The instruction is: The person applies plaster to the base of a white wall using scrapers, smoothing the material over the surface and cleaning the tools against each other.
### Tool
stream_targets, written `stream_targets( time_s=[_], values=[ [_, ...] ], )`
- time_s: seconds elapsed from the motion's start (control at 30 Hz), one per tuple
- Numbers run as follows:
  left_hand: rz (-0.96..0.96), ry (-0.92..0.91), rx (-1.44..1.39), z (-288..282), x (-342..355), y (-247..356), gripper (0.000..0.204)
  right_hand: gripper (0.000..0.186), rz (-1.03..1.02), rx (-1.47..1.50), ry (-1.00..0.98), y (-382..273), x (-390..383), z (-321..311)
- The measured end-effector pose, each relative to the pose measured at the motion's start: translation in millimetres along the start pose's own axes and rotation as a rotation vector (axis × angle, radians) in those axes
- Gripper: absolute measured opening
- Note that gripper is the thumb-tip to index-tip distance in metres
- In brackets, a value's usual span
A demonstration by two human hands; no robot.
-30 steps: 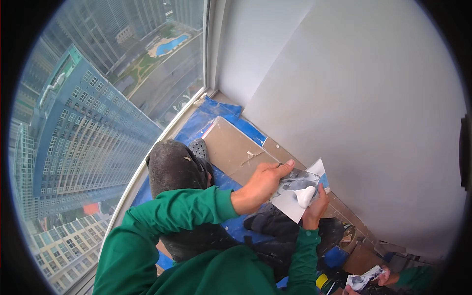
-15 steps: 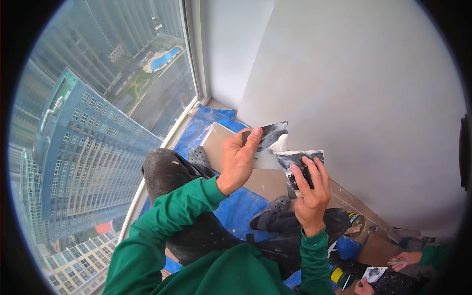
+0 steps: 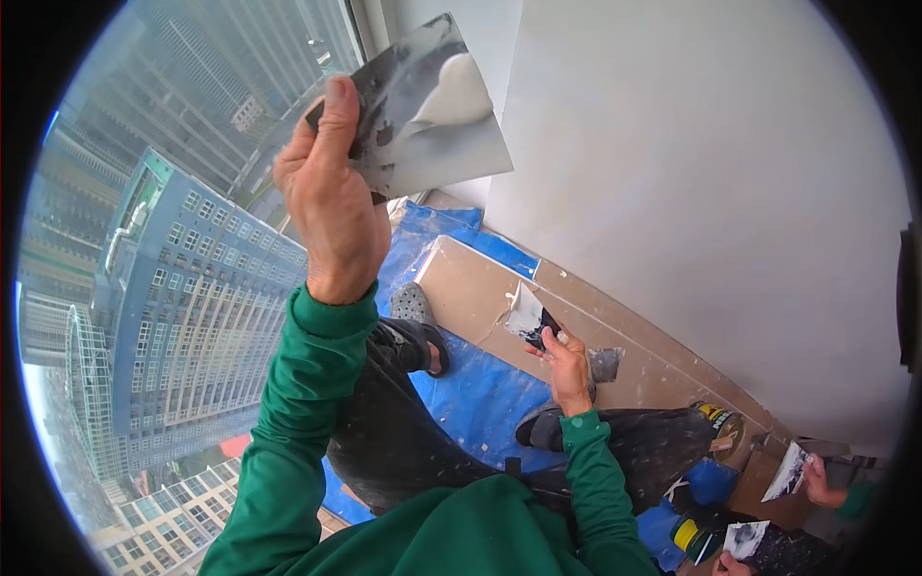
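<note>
Left hand (image 3: pixel 331 206) pinches putty blade (image 3: pixel 427 110), filler blob (image 3: pixel 461 91) above grip; keep flat to wall (image 3: pixel 691 173). Right hand (image 3: pixel 567 370) clasps small scraper (image 3: pixel 526 315).

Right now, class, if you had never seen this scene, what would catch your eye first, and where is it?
First, the left hand, raised high in the picture's upper middle, gripping a wide metal plastering blade loaded with a dab of white filler. Behind it on the left, the window drops away onto tall towers far below. Lower down, the right hand holds a smaller blade above the blue floor sheet, beside the plain white wall.
</note>
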State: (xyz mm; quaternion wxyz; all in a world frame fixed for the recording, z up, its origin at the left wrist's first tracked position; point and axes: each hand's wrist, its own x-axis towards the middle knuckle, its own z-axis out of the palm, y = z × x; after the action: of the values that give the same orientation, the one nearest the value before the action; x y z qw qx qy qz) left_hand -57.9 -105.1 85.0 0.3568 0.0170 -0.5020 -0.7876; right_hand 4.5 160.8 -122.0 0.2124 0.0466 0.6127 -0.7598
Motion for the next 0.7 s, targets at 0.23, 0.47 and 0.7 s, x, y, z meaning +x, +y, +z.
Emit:
stream_targets(
  time_s=[0.23,0.47,0.7],
  values=[
    [-0.016,0.063,-0.127,-8,24,-2,0.031,0.037,0.366,0.792,0.016,100,80,-8],
    [-0.108,0.035,-0.117,-42,40,-4,0.030,0.039,0.371,1.075,0.144,157,142,-12],
    [-0.118,0.038,0.128,-54,41,-8,0.038,0.030,0.277,1.258,0.298,209,208,-7]
  ],
)
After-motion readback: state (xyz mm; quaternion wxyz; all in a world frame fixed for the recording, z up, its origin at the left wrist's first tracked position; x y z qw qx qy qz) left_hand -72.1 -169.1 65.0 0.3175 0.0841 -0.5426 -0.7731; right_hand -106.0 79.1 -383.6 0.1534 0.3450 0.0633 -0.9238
